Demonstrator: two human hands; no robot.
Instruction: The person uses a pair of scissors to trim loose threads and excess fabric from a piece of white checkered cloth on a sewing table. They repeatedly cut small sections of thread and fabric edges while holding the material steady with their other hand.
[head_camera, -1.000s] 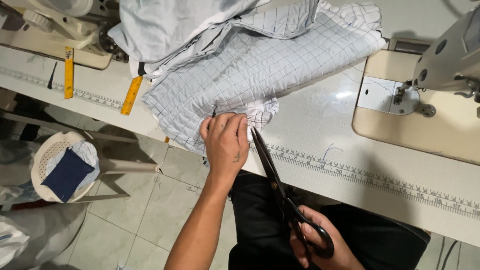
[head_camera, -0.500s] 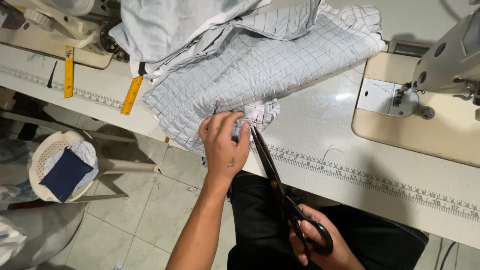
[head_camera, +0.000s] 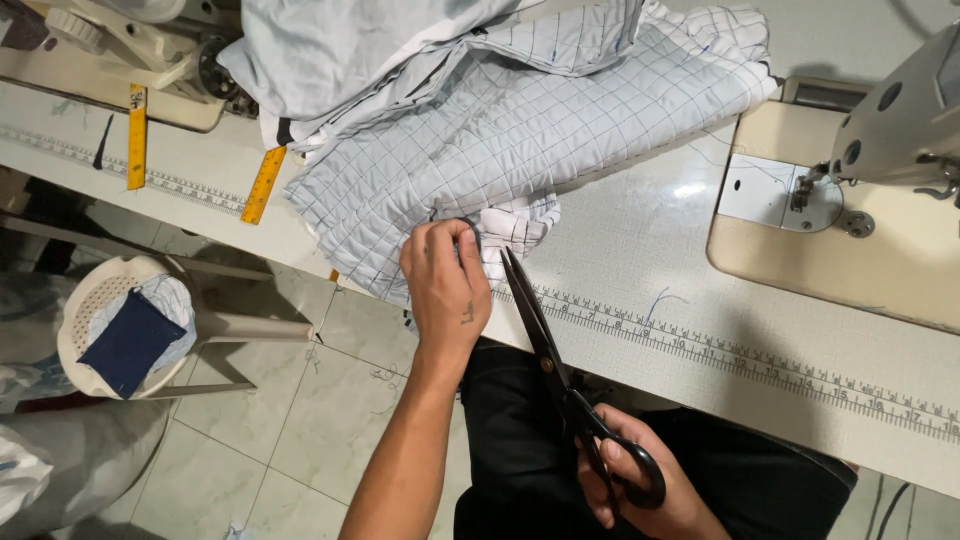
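Note:
My left hand (head_camera: 447, 282) pinches a small white checked fabric piece (head_camera: 518, 226) at the near edge of the white table (head_camera: 640, 270). That piece lies against a larger heap of pale blue checked cloth (head_camera: 520, 130). My right hand (head_camera: 640, 490) grips the black handles of long black scissors (head_camera: 550, 355). The blades point up toward the small piece, with the tip just right of my left fingers.
A sewing machine (head_camera: 880, 150) stands at the right of the table, another machine (head_camera: 130, 50) at the far left. Two yellow rulers (head_camera: 137, 135) (head_camera: 264, 185) lie on the table. A white plastic stool (head_camera: 120, 330) with dark blue cloth stands on the tiled floor.
My left hand has curled its fingers tighter on the small fabric piece. The scissors and right hand have barely shifted.

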